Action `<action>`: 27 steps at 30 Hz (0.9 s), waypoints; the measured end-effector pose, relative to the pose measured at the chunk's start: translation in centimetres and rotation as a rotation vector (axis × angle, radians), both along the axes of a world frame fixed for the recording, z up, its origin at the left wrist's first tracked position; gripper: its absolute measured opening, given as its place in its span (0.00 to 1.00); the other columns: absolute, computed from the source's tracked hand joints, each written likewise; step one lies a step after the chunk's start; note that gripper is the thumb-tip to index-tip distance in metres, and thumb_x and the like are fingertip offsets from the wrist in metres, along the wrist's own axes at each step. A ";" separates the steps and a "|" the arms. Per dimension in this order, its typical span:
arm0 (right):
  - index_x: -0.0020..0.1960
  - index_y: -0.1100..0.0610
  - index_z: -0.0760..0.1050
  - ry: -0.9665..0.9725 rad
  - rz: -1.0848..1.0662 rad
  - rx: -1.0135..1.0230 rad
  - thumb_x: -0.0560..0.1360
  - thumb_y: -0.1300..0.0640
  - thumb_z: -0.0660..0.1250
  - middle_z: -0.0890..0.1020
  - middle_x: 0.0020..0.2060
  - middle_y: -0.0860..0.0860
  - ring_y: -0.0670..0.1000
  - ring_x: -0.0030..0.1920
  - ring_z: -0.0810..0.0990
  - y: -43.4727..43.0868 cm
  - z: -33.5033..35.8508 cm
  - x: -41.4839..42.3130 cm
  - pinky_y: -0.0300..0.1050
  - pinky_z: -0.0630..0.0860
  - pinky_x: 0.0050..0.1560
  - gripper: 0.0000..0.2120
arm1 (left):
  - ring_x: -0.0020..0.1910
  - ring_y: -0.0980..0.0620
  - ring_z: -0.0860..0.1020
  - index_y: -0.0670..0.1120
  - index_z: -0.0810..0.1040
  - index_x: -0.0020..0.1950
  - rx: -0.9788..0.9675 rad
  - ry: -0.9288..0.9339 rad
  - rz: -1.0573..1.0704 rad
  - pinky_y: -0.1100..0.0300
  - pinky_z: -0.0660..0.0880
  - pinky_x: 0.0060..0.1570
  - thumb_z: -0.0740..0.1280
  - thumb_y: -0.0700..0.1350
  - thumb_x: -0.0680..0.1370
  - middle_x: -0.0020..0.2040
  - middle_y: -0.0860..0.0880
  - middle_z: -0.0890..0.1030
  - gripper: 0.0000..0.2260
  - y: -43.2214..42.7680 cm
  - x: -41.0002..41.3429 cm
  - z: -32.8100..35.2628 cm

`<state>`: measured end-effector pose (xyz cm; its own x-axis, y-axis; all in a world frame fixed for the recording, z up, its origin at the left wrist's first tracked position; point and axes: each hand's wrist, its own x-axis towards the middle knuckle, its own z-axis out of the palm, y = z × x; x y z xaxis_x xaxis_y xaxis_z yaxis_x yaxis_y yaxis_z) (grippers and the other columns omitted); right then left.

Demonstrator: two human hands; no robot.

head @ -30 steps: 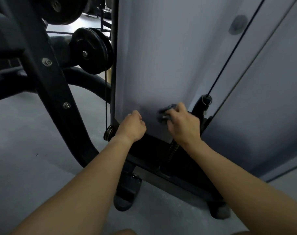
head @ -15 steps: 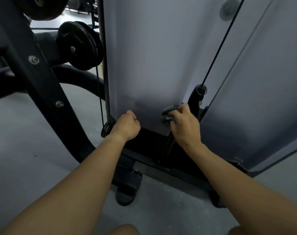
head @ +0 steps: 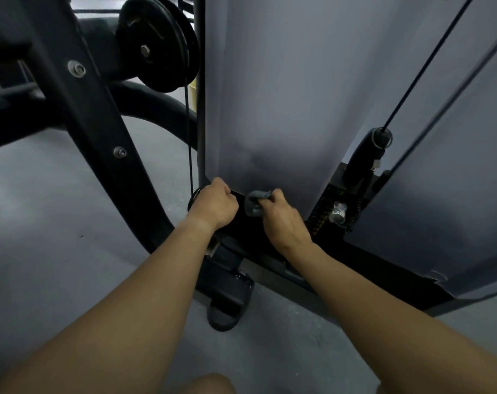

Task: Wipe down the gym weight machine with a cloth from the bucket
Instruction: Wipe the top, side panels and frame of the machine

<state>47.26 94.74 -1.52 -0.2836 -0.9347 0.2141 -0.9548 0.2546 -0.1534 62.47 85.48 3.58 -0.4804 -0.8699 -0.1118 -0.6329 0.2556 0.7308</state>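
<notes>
Mid-wipe, low down: your right hand point(head: 284, 220) pinches the bunched cloth point(head: 257, 201) at the grey panel's point(head: 270, 95) bottom edge. Left hand point(head: 213, 206) is curled at the panel's left corner; can't tell if it grips anything. Next, prob.: run cloth along that edge w/ steady pressure.

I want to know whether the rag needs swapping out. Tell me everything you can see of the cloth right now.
The cloth is a small grey rag of soft-looking fabric, bunched into a crumpled wad. The right hand grips it with fingers curled over its upper right part, so some of it is hidden. It sits at the bottom edge of the grey panel, in front of the dark base. Dirt or wetness cannot be told.
</notes>
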 end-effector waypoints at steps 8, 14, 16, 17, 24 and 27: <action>0.64 0.62 0.74 0.049 0.071 -0.283 0.79 0.65 0.67 0.72 0.55 0.57 0.58 0.30 0.72 -5.8 1.8 2.4 0.51 0.73 0.29 0.14 | 0.54 0.46 0.76 0.45 0.74 0.58 0.058 0.087 0.114 0.55 0.71 0.52 0.61 0.43 0.82 0.56 0.45 0.78 0.07 -1.6 1.0 -0.6; 0.68 0.60 0.74 0.068 0.120 -0.076 0.77 0.65 0.71 0.71 0.57 0.57 0.59 0.34 0.77 -6.9 -4.0 3.2 0.51 0.75 0.31 0.20 | 0.50 0.50 0.75 0.47 0.74 0.58 0.092 0.053 0.176 0.57 0.70 0.47 0.61 0.42 0.82 0.53 0.48 0.77 0.06 -2.0 3.1 -2.0; 0.71 0.59 0.72 0.041 0.136 -0.032 0.76 0.67 0.70 0.70 0.61 0.58 0.60 0.35 0.78 -6.8 -5.9 3.2 0.52 0.76 0.32 0.24 | 0.50 0.49 0.75 0.47 0.74 0.60 0.080 0.030 0.187 0.56 0.70 0.48 0.61 0.42 0.82 0.53 0.48 0.76 0.07 -2.0 3.5 -2.1; 0.72 0.59 0.70 0.030 0.144 -0.015 0.76 0.67 0.70 0.69 0.63 0.59 0.60 0.37 0.78 -6.8 -6.8 3.1 0.52 0.77 0.32 0.26 | 0.51 0.49 0.75 0.47 0.73 0.60 0.074 0.017 0.183 0.55 0.71 0.48 0.61 0.42 0.82 0.54 0.48 0.77 0.07 -2.0 3.5 -2.1; 0.79 0.55 0.63 -0.075 0.112 0.190 0.80 0.66 0.63 0.61 0.72 0.59 0.60 0.52 0.79 -6.6 -11.1 3.7 0.49 0.77 0.44 0.29 | 0.52 0.45 0.79 0.46 0.73 0.63 0.017 -0.100 0.091 0.50 0.78 0.52 0.61 0.43 0.83 0.56 0.45 0.79 0.09 -1.0 3.6 -2.3; 0.77 0.54 0.64 -0.119 0.059 0.296 0.79 0.66 0.64 0.58 0.75 0.58 0.60 0.59 0.78 -6.5 -12.7 4.1 0.52 0.80 0.55 0.28 | 0.51 0.45 0.79 0.45 0.72 0.65 0.007 -0.125 0.087 0.50 0.78 0.51 0.60 0.43 0.83 0.56 0.45 0.79 0.11 -1.2 4.1 -2.6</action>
<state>51.32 88.23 -14.25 -0.2334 -0.9671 -0.1008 -0.9492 0.2492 -0.1923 66.56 84.25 0.95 -0.3850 -0.9067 -0.1720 -0.7385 0.1910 0.6466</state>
